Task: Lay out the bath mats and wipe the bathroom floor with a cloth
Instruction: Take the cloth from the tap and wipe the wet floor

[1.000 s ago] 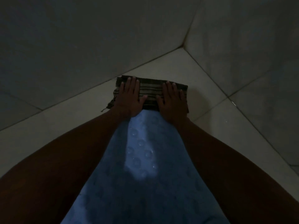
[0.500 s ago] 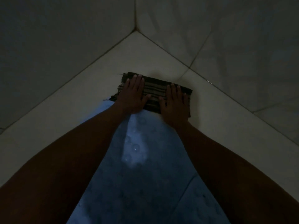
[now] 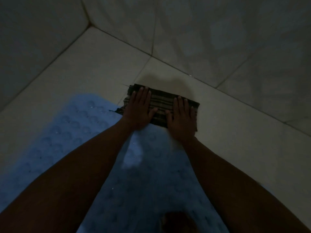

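1. Centrally, a folded, dark brown-and-tan striped rectangular cloth (image 3: 161,106) lies flat on the pale tiled floor (image 3: 94,68), just above frame centre, towards 12 o'clock from the person's arms.
2. Left hand (image 3: 138,109): palm down on the cloth's 9 o'clock end. Fingers are straight and close together, pointing to 12 o'clock; the thumb is splayed towards 3 o'clock. Nothing is pinched.
3. Right hand (image 3: 182,117): palm down on the cloth's 3 o'clock end. Fingers are straight and slightly spread, pointing to 12 o'clock; the thumb is angled towards 10 o'clock, near the left thumb but apart from it.
4. Both forearms run from the lower frame corners up to the cloth.
5. A frayed fringe shows along the cloth's 9 o'clock edge.
6. A light blue rubber bath mat with round raised dimples (image 3: 70,132) lies flat on the floor at 6 to 8 o'clock of the cloth. Its far edge meets the cloth's near edge; whether the cloth overlaps it cannot be determined.
7. A dark shadow falls on the floor at 12 o'clock of the cloth.
8. Grey tiled walls (image 3: 218,39) meet the floor at 12 to 3 o'clock and at 9 to 11 o'clock, forming a corner at 11 o'clock.
9. Lighting is dim; fine detail is unreadable.
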